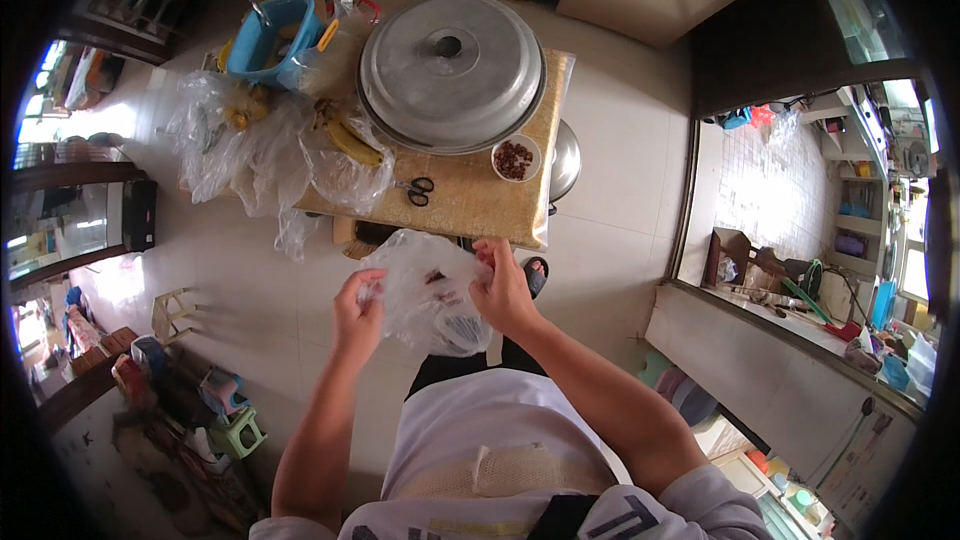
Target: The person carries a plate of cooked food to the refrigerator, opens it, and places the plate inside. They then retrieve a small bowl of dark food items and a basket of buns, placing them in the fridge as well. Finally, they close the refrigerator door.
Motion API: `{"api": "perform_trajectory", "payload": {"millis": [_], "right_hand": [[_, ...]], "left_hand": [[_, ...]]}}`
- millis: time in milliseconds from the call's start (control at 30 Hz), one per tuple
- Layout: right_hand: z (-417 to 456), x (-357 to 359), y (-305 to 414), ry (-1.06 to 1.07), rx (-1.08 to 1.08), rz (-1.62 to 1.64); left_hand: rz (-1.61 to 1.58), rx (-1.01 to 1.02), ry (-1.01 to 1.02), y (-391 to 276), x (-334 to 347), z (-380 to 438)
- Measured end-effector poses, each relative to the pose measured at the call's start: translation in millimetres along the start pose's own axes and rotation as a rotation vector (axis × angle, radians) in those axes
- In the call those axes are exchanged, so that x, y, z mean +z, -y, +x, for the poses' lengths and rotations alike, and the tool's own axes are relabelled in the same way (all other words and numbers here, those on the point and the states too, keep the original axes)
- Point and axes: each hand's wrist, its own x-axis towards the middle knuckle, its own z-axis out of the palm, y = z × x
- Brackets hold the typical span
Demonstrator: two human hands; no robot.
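Between my two hands a clear plastic bag [424, 292] is stretched, in front of my waist and just off the table's near edge; small dark bits show in it. My left hand [358, 307] pinches the bag's left side. Its right side is gripped by my right hand [501, 285]. On the gold-patterned tablecloth [465, 202] lie scissors with black handles [420, 191]. To their right stands a white bowl [516, 158] with reddish-brown pieces, beside a large round metal lid [454, 67].
Bananas [349, 136] lie on crumpled plastic bags [255, 157] at the table's left. Behind them stands a blue plastic basin [274, 37]. Another metal lid [565, 161] shows past the table's right edge. Small stools [238, 431] are on the floor at lower left.
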Motion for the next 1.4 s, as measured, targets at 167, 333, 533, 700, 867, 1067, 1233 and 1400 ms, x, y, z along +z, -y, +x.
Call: {"api": "perform_trajectory", "payload": {"millis": [167, 333, 533, 700, 867, 1067, 1233, 1400], "right_hand": [[51, 12, -48, -0.181, -0.087, -0.092], [84, -4, -91, -0.281, -0.035, -0.181], [112, -48, -162, -0.482, 0.078, -0.066], [153, -71, -200, -0.362, 0.087, -0.367], [188, -53, -178, -0.224, 0.030, -0.627], [199, -51, -180, -0.252, -0.005, -0.620], [159, -86, -159, -0.394, -0.089, -0.620], [86, -123, -98, -0.413, -0.083, -0.592]], "left_hand": [[0.032, -0.032, 0.024, 19, 43, 52], [0.077, -0.014, 0.045, 49, 88, 110], [0.146, 0.076, -0.073, 66, 110, 159], [0.111, 0.122, -0.082, 85, 99, 157], [-0.077, -0.100, -0.004, 78, 102, 157], [-0.336, 0.022, 0.053, 66, 128, 164], [-0.182, 0.229, 0.092, 40, 146, 170], [0.347, 0.464, 0.040, 6, 133, 162]]}}
